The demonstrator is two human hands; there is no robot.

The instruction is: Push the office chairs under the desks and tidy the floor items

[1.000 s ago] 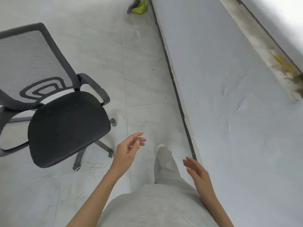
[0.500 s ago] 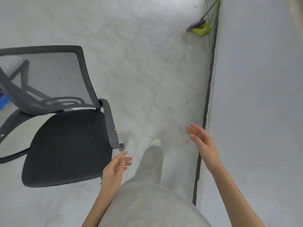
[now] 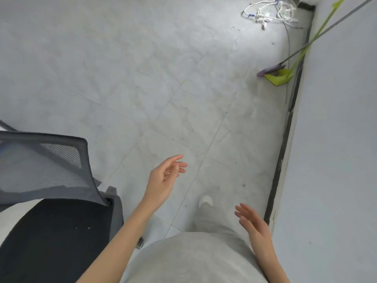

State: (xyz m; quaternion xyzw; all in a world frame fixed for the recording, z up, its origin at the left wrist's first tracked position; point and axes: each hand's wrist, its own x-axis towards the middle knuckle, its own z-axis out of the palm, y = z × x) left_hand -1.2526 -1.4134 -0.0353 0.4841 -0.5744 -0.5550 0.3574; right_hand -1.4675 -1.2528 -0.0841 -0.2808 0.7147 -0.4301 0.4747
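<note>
A person in grey clothes stands on a pale tiled floor point(image 3: 142, 78) and looks down. Both arms are bare and held out in front.

The left hand point(image 3: 163, 179) is up over the floor, with its fingers point(image 3: 175, 159) loose and a little bent. It holds nothing. The right hand point(image 3: 255, 225) is lower, near the person's side, with its fingers straight and spread. It holds nothing too. One white shoe point(image 3: 206, 201) pokes out between the two hands.

A black chair point(image 3: 51, 231) is at the near left corner of the floor. Its mesh back point(image 3: 40, 166) is grey and its seat is dark. The chair is just beside the left arm, but the hand is not touching it.

A grey wall point(image 3: 336, 139) runs along the right edge of the floor, with a dark strip at its foot.

By the far right edge, a green dustpan point(image 3: 278, 77) sits on the floor next to the wall. A broom point(image 3: 271, 70) with a purple head rests at the dustpan. Both have long handles that lean up toward the wall.

In the far right corner, a pile of white cords point(image 3: 269, 13) lies on the floor in a tangle.
</note>
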